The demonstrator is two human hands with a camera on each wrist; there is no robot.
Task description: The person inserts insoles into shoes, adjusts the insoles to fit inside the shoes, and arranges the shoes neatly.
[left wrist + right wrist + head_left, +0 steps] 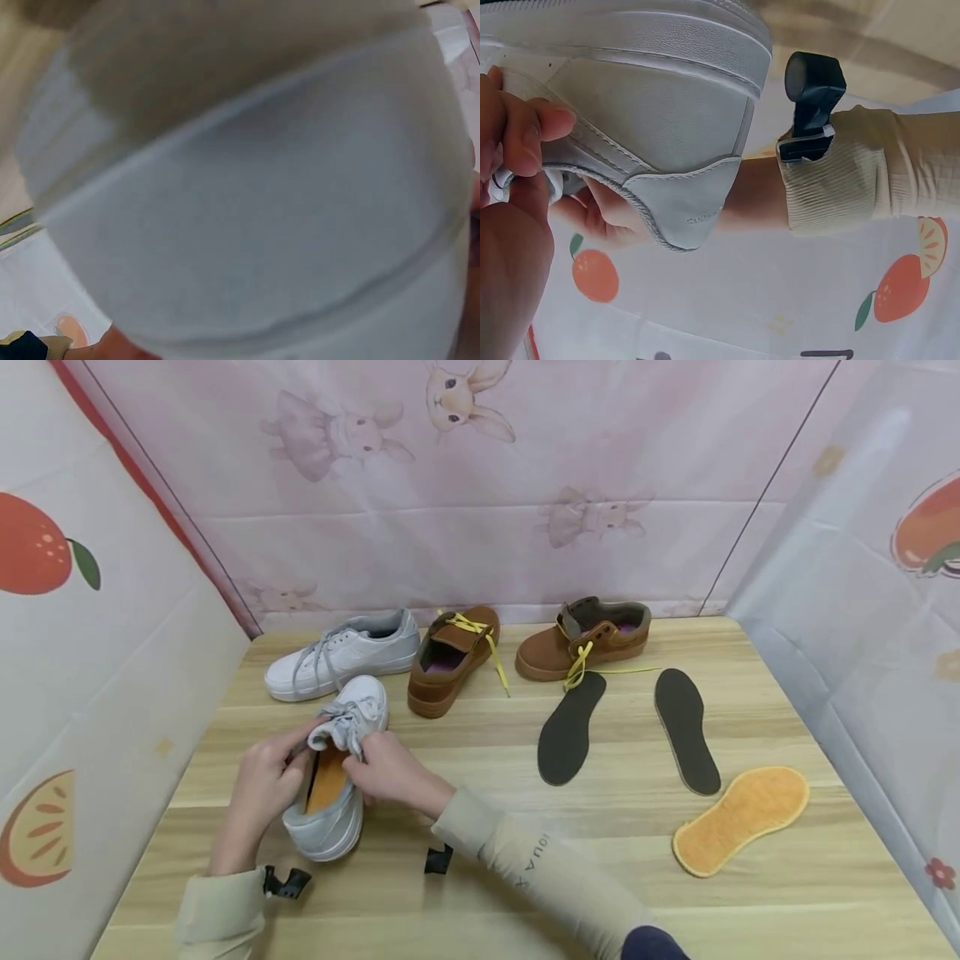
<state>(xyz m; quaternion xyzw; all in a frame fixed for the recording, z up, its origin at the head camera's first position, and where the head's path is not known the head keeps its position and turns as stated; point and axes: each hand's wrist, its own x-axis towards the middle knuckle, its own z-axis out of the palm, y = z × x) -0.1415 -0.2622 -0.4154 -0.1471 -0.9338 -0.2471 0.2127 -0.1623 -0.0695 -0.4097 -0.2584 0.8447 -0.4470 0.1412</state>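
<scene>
Wood-grained worktop [487, 743], white shoe [322, 835] spread by two hands

Left of centre in the frame, our left hand [262, 781] grips the shoe's tongue while our right hand [393, 768] pinches the collar opposite, seemingly to keep the mouth wide around the orange insole [326, 781] inside. We see a loose orange insole [742, 818] at lower right and two dark insoles [572, 731] laid flat, perhaps for easy reach. Brown shoes [547, 656] stand upper centre.

A wood-grain table [465, 743] carries shoes [367, 652] and three insoles [738, 822].
</scene>
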